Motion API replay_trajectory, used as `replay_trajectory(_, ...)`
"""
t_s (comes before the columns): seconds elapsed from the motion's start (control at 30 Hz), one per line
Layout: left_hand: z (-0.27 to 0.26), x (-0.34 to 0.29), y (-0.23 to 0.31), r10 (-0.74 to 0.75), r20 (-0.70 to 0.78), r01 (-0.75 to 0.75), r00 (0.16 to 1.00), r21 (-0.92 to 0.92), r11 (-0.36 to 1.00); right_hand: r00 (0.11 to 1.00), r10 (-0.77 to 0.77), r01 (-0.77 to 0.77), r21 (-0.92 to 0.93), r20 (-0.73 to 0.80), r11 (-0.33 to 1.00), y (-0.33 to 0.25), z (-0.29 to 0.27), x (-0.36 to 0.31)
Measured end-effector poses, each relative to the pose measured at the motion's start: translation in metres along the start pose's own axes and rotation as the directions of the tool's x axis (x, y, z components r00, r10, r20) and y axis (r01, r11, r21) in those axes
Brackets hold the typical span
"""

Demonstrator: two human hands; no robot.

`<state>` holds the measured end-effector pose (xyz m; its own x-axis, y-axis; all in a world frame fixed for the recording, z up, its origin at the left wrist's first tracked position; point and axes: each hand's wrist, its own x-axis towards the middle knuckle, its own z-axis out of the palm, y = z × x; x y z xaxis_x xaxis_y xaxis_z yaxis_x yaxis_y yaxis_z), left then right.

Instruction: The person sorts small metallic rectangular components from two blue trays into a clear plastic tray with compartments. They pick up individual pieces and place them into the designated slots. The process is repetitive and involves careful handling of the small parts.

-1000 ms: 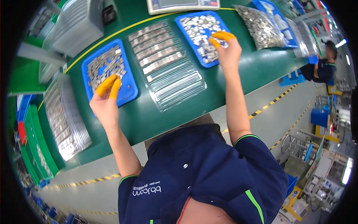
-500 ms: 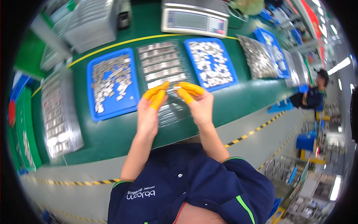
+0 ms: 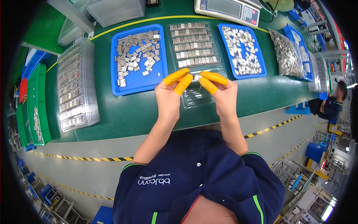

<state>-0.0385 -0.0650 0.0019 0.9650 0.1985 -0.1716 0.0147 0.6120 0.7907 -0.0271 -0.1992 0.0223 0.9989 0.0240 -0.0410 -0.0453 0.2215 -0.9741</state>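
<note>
My left hand point(image 3: 170, 98) and my right hand point(image 3: 224, 94) meet over the near end of a clear plastic tray point(image 3: 201, 92). Yellow finger covers sleeve the thumbs and some fingers of both. Each hand is closed in a pinch, with a small silvery-white rectangular piece point(image 3: 197, 77) between the fingertips; its details are too small to make out. Beyond my hands, several rows of small metal connector pieces point(image 3: 194, 46) fill the tray. Left of it, a blue tray point(image 3: 147, 83) bears loose grey metal pieces. On the right, another blue tray point(image 3: 260, 71) holds loose whitish pieces.
Stacked clear trays point(image 3: 80, 87) with pieces stand at the left, by a green bin point(image 3: 39, 104). A weighing scale point(image 3: 227, 10) sits at the back. At the right lies a bag of metal pieces point(image 3: 285, 54). A person point(image 3: 330, 106) is farther right.
The whole view has shifted, so the table's things appear farther right and higher. My hands stay pinched around the small piece at the near part of the middle tray.
</note>
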Motion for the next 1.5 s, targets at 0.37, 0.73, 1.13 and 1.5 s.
replay_trajectory(0.37, -0.019, -0.012, 0.008, -0.212, 0.292, 0.214, 0.933, 0.026, 0.977, 0.960, 0.112, -0.146, 0.121, 0.256, 0.982, 0.002, -0.014, -0.009)
replay_trajectory(0.73, -0.015, -0.018, 0.005, -0.231, 0.160, 0.233, 0.960, 0.006, 0.973, 0.978, -0.157, 0.182, -0.201, 0.134, 0.963, 0.010, -0.003, -0.011)
replay_trajectory(1.13, -0.066, -0.012, 0.038, 0.357, 0.053, -0.294, 0.932, 0.687, 0.664, 0.772, -0.536, 0.520, -0.826, 0.343, 0.220, 0.050, -0.004, 0.045)
replay_trajectory(1.5, -0.077, 0.017, 0.055, 0.474, 0.133, -0.240, 0.871, 0.955, 0.174, 0.760, -0.506, 0.570, -0.792, 0.408, 0.217, 0.047, -0.007, 0.045)
